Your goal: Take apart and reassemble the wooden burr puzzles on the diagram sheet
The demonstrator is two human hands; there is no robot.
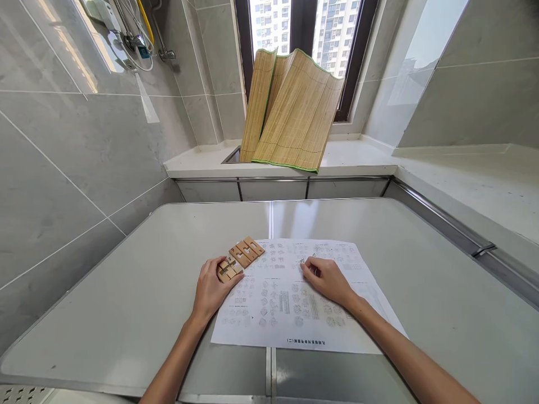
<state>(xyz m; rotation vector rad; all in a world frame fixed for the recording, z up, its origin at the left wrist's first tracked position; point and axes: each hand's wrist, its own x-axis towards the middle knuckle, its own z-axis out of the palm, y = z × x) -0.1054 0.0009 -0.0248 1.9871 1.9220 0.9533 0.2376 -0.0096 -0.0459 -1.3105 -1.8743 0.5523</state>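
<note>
My left hand (211, 286) rests on the table, thumb and fingers closed around the sides of a small group of notched wooden puzzle pieces (228, 273). Just beyond them, several more flat wooden pieces with cut-out slots (247, 251) lie side by side, touching the upper left edge of a large printed sheet (269, 331). Rows of small line diagrams and text cover the paper, its title upside down at my side. Over the sheet's upper middle, my right hand (327, 276) has its fingers curled together near the printed figures. Whatever its fingertips may hold is too small to make out.
The pale folding table (135, 292) has a seam down its middle. Behind it, a bamboo mat (298, 112) leans on a white ledge (362, 157) before the window. Grey tiled walls flank both sides; cables and a tap (167, 54) are at upper left.
</note>
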